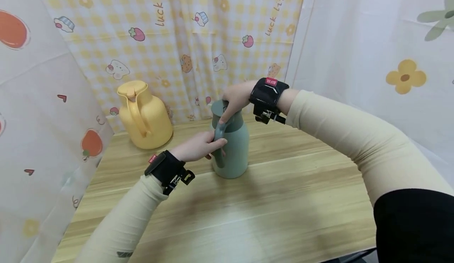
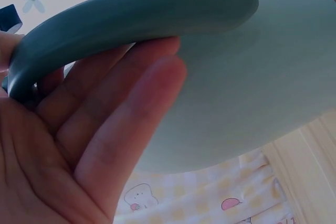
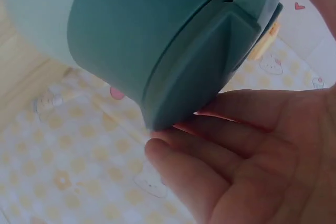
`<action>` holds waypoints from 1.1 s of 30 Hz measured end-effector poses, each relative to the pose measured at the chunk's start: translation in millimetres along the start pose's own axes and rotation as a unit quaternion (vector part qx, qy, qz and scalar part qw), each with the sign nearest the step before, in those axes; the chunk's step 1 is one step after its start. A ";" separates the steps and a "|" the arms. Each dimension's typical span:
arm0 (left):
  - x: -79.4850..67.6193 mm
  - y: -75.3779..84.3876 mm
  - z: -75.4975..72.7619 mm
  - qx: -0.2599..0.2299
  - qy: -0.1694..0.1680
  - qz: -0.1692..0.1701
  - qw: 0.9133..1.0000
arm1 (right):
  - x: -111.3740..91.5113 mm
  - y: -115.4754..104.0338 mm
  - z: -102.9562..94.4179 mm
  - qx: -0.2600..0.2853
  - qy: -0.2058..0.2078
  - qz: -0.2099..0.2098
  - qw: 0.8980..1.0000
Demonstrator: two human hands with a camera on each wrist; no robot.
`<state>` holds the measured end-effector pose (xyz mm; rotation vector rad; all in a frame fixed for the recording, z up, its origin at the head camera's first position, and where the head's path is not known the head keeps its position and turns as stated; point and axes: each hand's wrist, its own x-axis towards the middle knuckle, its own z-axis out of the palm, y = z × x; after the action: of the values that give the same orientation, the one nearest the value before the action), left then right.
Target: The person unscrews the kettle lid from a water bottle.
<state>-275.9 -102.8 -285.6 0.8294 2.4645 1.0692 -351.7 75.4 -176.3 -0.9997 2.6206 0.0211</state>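
Observation:
A grey-green thermos jug (image 1: pixel 234 152) with a darker collar, lid and handle (image 1: pixel 218 156) stands upright on the wooden table. My left hand (image 1: pixel 198 146) holds the handle; in the left wrist view its fingers (image 2: pixel 113 124) reach through the loop, beside the jug's pale body. Over the jug's top is my right hand (image 1: pixel 238 97), its thumb reaching down by the top of the handle. In the right wrist view, nearly straight fingers (image 3: pixel 194 169) touch the edge of the lid (image 3: pixel 197 72) near the spout. The thumb's contact is partly hidden.
A yellow thermos jug (image 1: pixel 156 121) stands at the back left of the table (image 1: pixel 283 200). Behind it hangs a yellow checked curtain (image 1: pixel 170 58). White printed curtains close off both sides. Black camera straps (image 1: pixel 269 95) circle both wrists.

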 end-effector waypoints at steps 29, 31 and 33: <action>-38.0 4.8 -1.8 -0.001 -0.011 0.038 0.999 | -30.0 -31.7 -0.8 0.059 0.005 -0.075 0.995; -41.4 5.4 -3.1 0.000 -0.008 0.039 0.999 | -29.4 -31.7 -1.9 0.066 0.000 -0.083 0.994; -43.3 5.9 -4.1 0.005 -0.005 0.040 0.999 | -29.0 -30.5 -2.6 0.071 -0.002 -0.089 0.994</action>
<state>-242.1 -129.0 -275.7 0.9409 2.4494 1.0790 -312.5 70.8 -161.6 -1.1751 2.4806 -0.2021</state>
